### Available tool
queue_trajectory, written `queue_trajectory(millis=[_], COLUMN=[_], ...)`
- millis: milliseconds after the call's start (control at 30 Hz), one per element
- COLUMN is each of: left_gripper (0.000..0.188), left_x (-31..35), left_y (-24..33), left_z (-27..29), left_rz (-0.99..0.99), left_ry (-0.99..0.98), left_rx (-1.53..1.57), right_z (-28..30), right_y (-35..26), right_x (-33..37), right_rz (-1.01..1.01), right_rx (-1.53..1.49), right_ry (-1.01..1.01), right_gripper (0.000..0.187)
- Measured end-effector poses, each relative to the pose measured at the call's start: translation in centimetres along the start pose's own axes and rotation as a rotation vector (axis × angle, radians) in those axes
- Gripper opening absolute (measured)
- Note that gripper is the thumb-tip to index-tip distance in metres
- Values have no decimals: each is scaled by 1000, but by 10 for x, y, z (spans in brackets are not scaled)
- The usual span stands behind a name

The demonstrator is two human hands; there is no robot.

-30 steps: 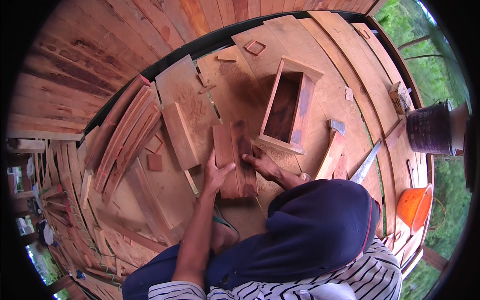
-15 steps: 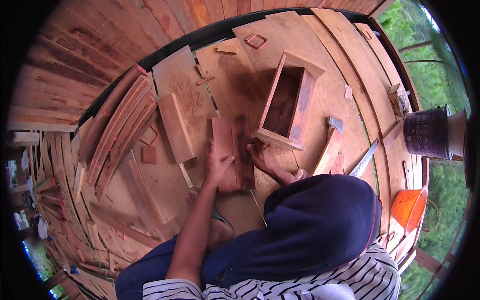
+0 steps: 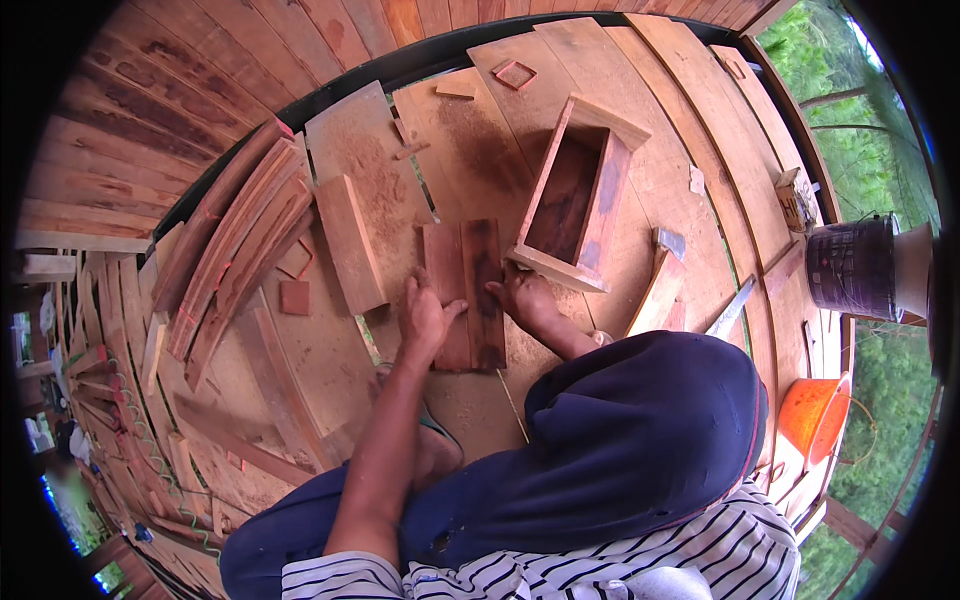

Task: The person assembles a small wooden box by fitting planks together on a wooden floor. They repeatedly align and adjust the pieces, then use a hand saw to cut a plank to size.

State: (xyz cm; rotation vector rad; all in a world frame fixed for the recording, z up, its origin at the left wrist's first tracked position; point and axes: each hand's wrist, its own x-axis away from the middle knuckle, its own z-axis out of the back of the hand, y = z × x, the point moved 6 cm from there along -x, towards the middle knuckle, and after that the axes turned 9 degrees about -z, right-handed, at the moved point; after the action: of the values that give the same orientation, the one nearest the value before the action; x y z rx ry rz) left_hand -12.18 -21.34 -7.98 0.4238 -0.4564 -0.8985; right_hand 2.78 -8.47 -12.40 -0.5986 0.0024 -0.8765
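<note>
Trousers (image 3: 640,430), dark blue, bend at the knee nearest the view. Beyond them, two boards (image 3: 450,340) sit edge to edge between the hands; I cannot tell whether they touch the floor (image 3: 482,412). The left hand (image 3: 424,318) pinches their left edge, thumb on top; the right hand (image 3: 530,300) pinches the right edge likewise. A thick plank (image 3: 352,250) lies to the left, an open box (image 3: 614,200) just beyond the right hand, a hatchet (image 3: 655,292) right of that. Farther out stands an orange bucket (image 3: 812,415).
</note>
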Motion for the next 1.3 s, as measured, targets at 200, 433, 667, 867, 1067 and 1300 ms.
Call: queue_trajectory(millis=[200, 433, 667, 867, 1067, 1300], left_gripper=[100, 101, 105, 106, 105, 101], left_x=[-1, -1, -5, -8, -21, -18], left_y=[-2, -1, 3, 4, 21, 8], left_z=[-4, -3, -5, -4, -8, -3], left_rz=[-7, -24, -29, -146, -67, -128], left_ry=[-17, -26, -38, -141, -377, -354], left_rx=[30, -16, -60, -240, -392, -397], right_z=[6, 10, 0, 6, 11, -14], right_y=[-4, -1, 13, 2, 8, 7], right_x=[0, 9, 11, 13, 15, 10], right_rz=[-18, 34, 65, 70, 190, 79], right_rx=[49, -45, -99, -99, -105, -62], right_ry=[-146, -22, 80, 62, 217, 65], right_gripper=[63, 67, 66, 68, 71, 71])
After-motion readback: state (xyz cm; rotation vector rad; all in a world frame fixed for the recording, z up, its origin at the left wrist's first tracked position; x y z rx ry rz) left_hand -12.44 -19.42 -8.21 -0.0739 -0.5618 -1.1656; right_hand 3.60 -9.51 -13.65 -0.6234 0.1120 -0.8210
